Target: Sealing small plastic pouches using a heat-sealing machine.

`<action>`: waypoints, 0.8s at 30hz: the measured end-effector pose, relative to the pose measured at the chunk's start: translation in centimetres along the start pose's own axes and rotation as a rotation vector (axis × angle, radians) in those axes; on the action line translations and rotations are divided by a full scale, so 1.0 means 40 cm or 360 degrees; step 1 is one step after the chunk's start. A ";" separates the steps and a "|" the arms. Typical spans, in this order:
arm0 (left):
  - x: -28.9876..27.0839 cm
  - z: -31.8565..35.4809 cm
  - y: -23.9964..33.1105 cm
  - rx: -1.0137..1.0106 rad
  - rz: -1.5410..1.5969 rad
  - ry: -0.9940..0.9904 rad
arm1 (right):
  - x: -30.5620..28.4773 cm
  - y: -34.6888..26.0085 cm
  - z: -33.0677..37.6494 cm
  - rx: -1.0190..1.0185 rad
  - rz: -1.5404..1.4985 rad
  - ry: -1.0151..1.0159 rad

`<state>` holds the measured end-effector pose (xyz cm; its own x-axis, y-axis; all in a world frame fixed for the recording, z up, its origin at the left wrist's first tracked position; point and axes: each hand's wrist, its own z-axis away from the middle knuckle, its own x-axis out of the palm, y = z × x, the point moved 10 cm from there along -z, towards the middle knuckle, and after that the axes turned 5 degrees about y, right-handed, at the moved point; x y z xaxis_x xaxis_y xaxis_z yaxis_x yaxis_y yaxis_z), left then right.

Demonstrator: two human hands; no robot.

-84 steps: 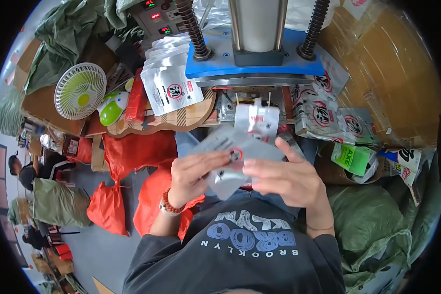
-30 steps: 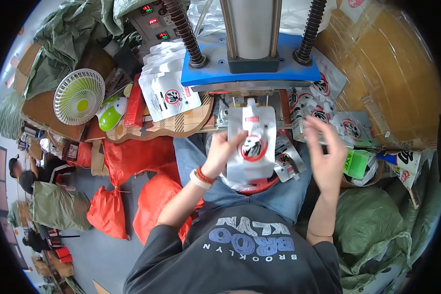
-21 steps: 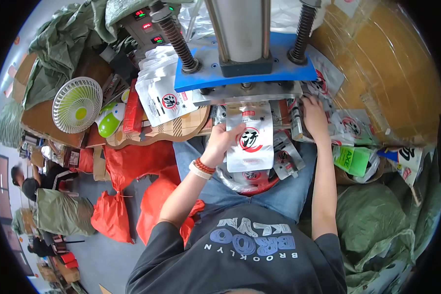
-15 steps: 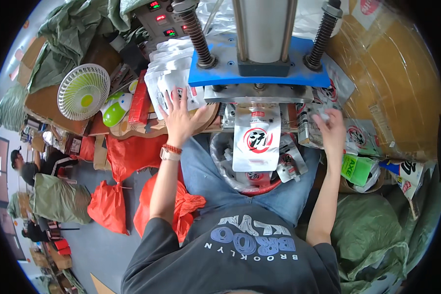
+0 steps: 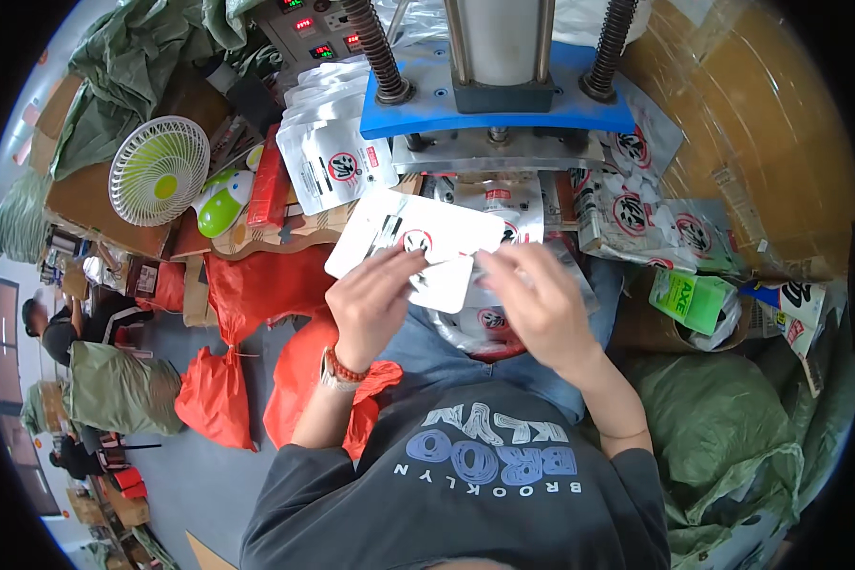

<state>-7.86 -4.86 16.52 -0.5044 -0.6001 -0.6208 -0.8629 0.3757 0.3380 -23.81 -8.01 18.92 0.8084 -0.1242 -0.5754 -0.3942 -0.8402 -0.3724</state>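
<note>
A white and silver flat pouch (image 5: 375,223) with a red ring print lies tilted in front of my chest. My left hand (image 5: 366,309) is closed on its lower edge, fingers across the front. My right hand (image 5: 546,309) is blurred, its fingers drawn together at the pouch's right end; what they pinch is too small to make out. Behind, another pouch (image 5: 527,198) hangs below the metal bar of a press with a blue plate (image 5: 437,109). A fanned stack of pouches (image 5: 304,185) lies left of the press.
Small white plastic pieces (image 5: 651,190) lie on pouches at the right. Between my knees stands a bucket with filled pouches (image 5: 492,320). A white and green fan (image 5: 161,171) and red bags (image 5: 214,399) are at the left. A large carton (image 5: 741,142) stands right.
My left hand has come from the stack toward my middle with a pouch. My right hand has moved left from the white pieces to that pouch's end.
</note>
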 end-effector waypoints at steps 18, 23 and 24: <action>0.435 0.182 -0.102 -0.1412 0.1706 -0.0544 | 0.033 0.282 0.073 0.0623 -0.0250 -0.0023; 0.457 0.161 -0.168 -0.1975 0.1851 -0.0285 | -0.122 0.431 0.071 0.0964 0.0087 0.0187; 0.455 0.143 -0.178 -0.2065 0.1849 -0.0295 | -0.141 0.451 0.055 0.0821 0.0368 0.0179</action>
<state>-10.75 -14.42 -1.25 -0.8932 -0.3366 0.2981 0.4016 -0.2994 0.8655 -36.42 -21.30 13.84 0.7061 -0.3530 -0.6139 -0.7058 -0.4220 -0.5691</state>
